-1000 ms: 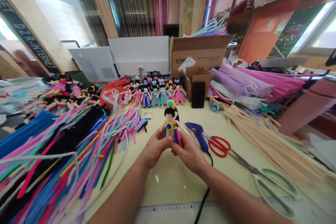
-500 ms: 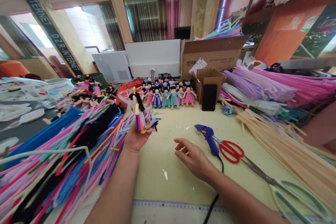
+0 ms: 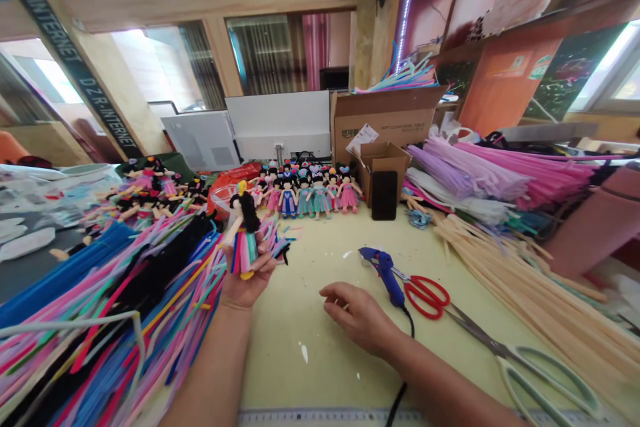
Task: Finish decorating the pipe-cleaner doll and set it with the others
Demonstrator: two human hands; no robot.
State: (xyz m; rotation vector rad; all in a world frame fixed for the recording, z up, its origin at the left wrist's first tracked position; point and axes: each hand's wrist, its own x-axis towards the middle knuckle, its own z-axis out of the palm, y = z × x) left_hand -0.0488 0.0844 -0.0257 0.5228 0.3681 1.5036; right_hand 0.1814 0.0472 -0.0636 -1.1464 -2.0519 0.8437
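Observation:
My left hand (image 3: 249, 285) is closed round a pipe-cleaner doll (image 3: 245, 250), holding it upright above the table. Long black hair, a yellow piece on the head and a skirt striped in blue, pink, white and green mark the doll. My right hand (image 3: 357, 313) hovers over the table with loosely curved fingers and nothing visible in them. Just beyond it lies a blue glue gun (image 3: 384, 272), its black cord running toward the front. Red-handled scissors (image 3: 427, 297) lie against the glue gun, and larger scissors with pale green handles (image 3: 525, 367) are at the lower right.
Several finished dolls (image 3: 320, 195) stand in rows at the back. Loose pipe cleaners (image 3: 165, 300) cover the left side; beige bundles (image 3: 530, 280) and purple ones (image 3: 465, 163) lie right. A dark phone (image 3: 384, 195) leans on a small carton (image 3: 367, 167). A ruler (image 3: 310, 416) runs along the front.
The doll has turned in my left hand, so more skirt stripes show. The whole view has tilted up and shifted right. My right hand keeps its loose curl.

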